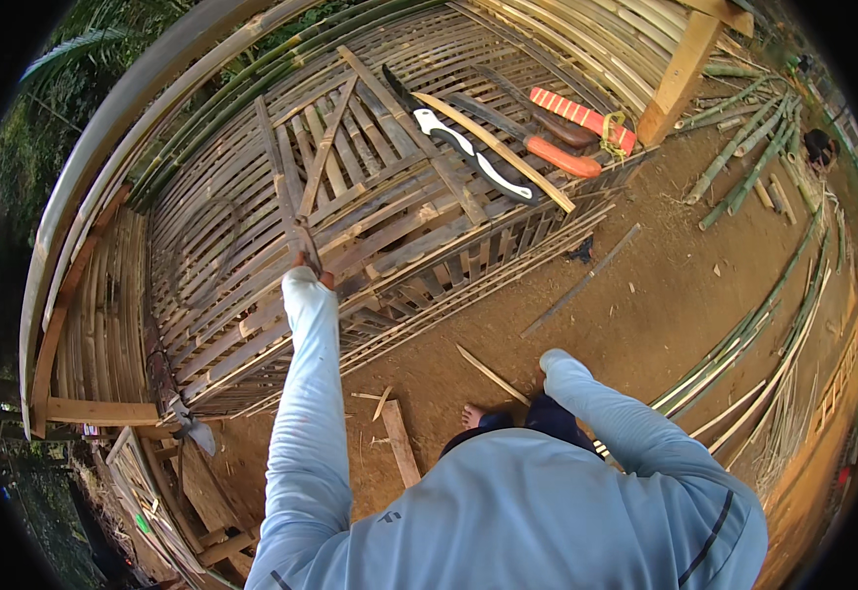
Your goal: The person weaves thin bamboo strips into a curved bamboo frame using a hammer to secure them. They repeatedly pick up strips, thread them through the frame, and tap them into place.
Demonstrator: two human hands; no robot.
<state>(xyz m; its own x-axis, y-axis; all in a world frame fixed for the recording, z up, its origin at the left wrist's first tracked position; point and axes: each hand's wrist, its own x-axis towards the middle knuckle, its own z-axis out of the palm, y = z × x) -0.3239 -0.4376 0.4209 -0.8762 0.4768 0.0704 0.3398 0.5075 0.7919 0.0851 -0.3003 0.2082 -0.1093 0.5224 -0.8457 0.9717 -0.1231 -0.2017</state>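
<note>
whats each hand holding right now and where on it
The left hand grips the lower end of a thin bamboo slat lying on the woven bamboo panel. The right hand is hidden by its sleeve, so cannot tell.

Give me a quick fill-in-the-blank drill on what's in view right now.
1. The left hand reaches onto a woven ____ panel.
2. The saw on the panel has a black and ____ handle.
3. The two knives have ____ handles.
4. The right hand is covered by a ____.

Missing: bamboo; white; orange; sleeve
</note>
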